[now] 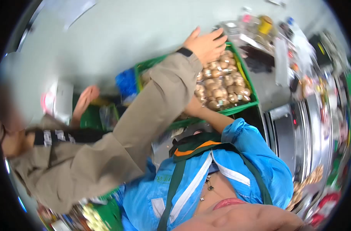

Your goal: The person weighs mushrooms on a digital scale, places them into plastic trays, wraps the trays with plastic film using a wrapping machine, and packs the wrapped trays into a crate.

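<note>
My right hand (193, 106) reaches from a blue sleeve to the near side of a green crate (243, 109). Its fingers are hidden by a co-worker's tan sleeve and the crate's contents, so its grip cannot be made out. Clear-wrapped packs of brown mushrooms (218, 92) lie in the crate, just beyond my right hand. A co-worker's hand (208, 45) is spread over the crate's far side. My left hand does not show; the tan sleeve crosses in front of my left side.
The co-worker (79, 165) leans in from the left, with the other hand (86, 99) near a second green crate (91, 117). A blue bag (126, 82) lies beside the mushroom crate. Bottles and packages (265, 25) stand at the upper right, metal equipment (283, 131) at the right.
</note>
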A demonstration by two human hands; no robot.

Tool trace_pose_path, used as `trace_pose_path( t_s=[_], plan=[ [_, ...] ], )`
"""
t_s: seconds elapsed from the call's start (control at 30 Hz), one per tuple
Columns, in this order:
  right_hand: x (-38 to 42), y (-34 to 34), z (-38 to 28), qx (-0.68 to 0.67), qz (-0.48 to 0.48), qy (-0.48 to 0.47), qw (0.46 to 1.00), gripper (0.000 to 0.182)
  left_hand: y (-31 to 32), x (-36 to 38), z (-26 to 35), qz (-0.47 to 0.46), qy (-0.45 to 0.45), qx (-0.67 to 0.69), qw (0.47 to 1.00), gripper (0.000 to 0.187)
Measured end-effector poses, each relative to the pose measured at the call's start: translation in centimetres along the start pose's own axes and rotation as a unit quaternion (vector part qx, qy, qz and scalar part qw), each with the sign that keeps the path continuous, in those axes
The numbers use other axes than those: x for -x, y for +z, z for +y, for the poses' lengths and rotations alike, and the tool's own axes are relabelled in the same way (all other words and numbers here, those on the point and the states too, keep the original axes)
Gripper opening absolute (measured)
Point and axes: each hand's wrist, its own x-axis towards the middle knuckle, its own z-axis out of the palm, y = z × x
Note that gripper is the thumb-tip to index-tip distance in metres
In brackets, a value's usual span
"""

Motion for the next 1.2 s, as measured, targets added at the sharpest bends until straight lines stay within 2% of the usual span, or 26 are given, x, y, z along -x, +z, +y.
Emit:
trace_pose_path(
  t_s=[0.03,0.07,0.1,0.13,0.17,0.2,0.23,0.27,0.3,0.33,0.4,0.43,0.5,0.57,0.6,0.63,0.7,0.73,0.8,0.87,0.93,0.97,1.0,1.03,1.07,1.2],
  plan=[
    [1.7,-1.5,-0.5,-0.044,0.016,0.017,0.999,0.055,2.8,-2.9,-2.2,-0.036,-0.087,0.082,0.992,0.067],
    [3.9,-3.4,-1.4,-0.086,0.041,0.039,0.995,0.047,4.5,-5.1,-4.7,-0.059,-0.13,0.062,0.988,0.069],
    [5.7,-4.5,-1.5,-0.106,0.133,0.025,0.985,0.038,5.5,-6.3,-7.4,-0.095,-0.12,-0.092,0.984,0.066],
    [8.1,-5.3,-1.5,-0.111,0.222,0.015,0.969,0.03,4.8,-8.7,-9.5,-0.097,-0.172,-0.076,0.977,0.064],
    [11.2,-6.3,-1.9,-0.173,0.168,0.087,0.967,0.024,0.6,-11.9,-11.7,-0.163,-0.181,-0.12,0.963,0.065],
    [14.6,-7.4,-2.1,-0.24,0.118,0.158,0.951,0.018,5.5,-11.3,-14.7,-0.094,-0.181,-0.316,0.927,0.055],
    [17.5,-8.2,-2.5,-0.262,0.114,0.226,0.932,0.015,1.1,-15.5,-15.7,-0.234,-0.309,-0.118,0.914,0.058],
    [20.2,-9.2,-3.1,-0.287,0.113,0.285,0.908,0.012,0.0,-17.6,-17.4,-0.207,-0.327,-0.167,0.907,0.062],
    [22.7,-10.6,-3.8,-0.298,0.102,0.334,0.888,0.014,1.5,-17.6,-19.8,-0.144,-0.331,-0.19,0.913,0.085],
    [25.3,-11.1,-4.6,-0.316,0.135,0.364,0.866,0.017,0.3,-19.2,-21.5,-0.154,-0.341,-0.225,0.9,0.095],
    [30.3,-10.0,-5.6,-0.247,0.193,0.433,0.845,0.024,-1.4,-22.6,-24.1,-0.131,-0.408,-0.219,0.877,0.1],
    [33.1,-10.4,-6.5,-0.236,0.215,0.453,0.833,0.024,-2.0,-23.0,-26.0,-0.098,-0.402,-0.24,0.878,0.092],
    [38.6,-11.5,-9.1,-0.227,0.275,0.593,0.722,0.034,-2.5,-21.5,-31.2,-0.038,-0.344,-0.32,0.882,0.076],
    [45.0,-11.0,-11.1,-0.22,0.382,0.655,0.613,0.037,-3.5,-16.0,-37.4,0.002,-0.267,-0.436,0.859,0.06],
    [48.1,-11.1,-12.3,-0.202,0.468,0.659,0.553,0.035,-4.2,-11.4,-40.7,-0.002,-0.237,-0.505,0.83,0.052],
    [51.9,-10.3,-13.1,-0.148,0.521,0.658,0.523,0.032,-4.9,-6.3,-43.9,-0.011,-0.213,-0.568,0.795,0.044],
    [58.4,-11.8,-16.1,-0.104,0.582,0.69,0.418,0.024,-4.8,1.9,-49.9,-0.082,-0.207,-0.65,0.726,0.029],
    [62.0,-10.6,-16.7,-0.034,0.602,0.696,0.388,0.024,-4.4,5.0,-52.8,-0.145,-0.216,-0.667,0.698,0.022],
    [68.6,-9.5,-18.5,-0.119,0.642,0.686,0.322,0.023,-0.2,8.0,-58.4,-0.23,-0.259,-0.682,0.644,0.016],
    [74.0,-9.6,-20.3,-0.146,0.632,0.702,0.293,0.023,1.3,8.8,-63.3,-0.359,-0.234,-0.689,0.584,0.018],
    [78.2,-11.1,-21.4,-0.095,0.652,0.695,0.286,0.024,2.6,9.7,-67.6,-0.419,-0.211,-0.694,0.545,0.019],
    [80.5,-13.0,-22.2,-0.112,0.63,0.728,0.246,0.026,3.6,10.2,-69.3,-0.407,-0.269,-0.687,0.539,0.021],
    [83.9,-13.5,-22.1,-0.095,0.616,0.747,0.232,0.029,3.7,10.4,-71.1,-0.424,-0.258,-0.691,0.526,0.022],
    [89.2,-11.3,-20.8,0.023,0.635,0.724,0.269,0.026,3.9,10.4,-72.7,-0.428,-0.271,-0.686,0.522,0.022],
    [92.9,-12.7,-20.6,0.065,0.619,0.738,0.262,0.031,4.0,10.5,-74.0,-0.431,-0.287,-0.683,0.516,0.021],
    [105.4,-18.7,-19.4,0.133,0.575,0.751,0.296,0.038,2.8,9.4,-79.2,-0.447,-0.331,-0.664,0.5,0.024]
  ],
)
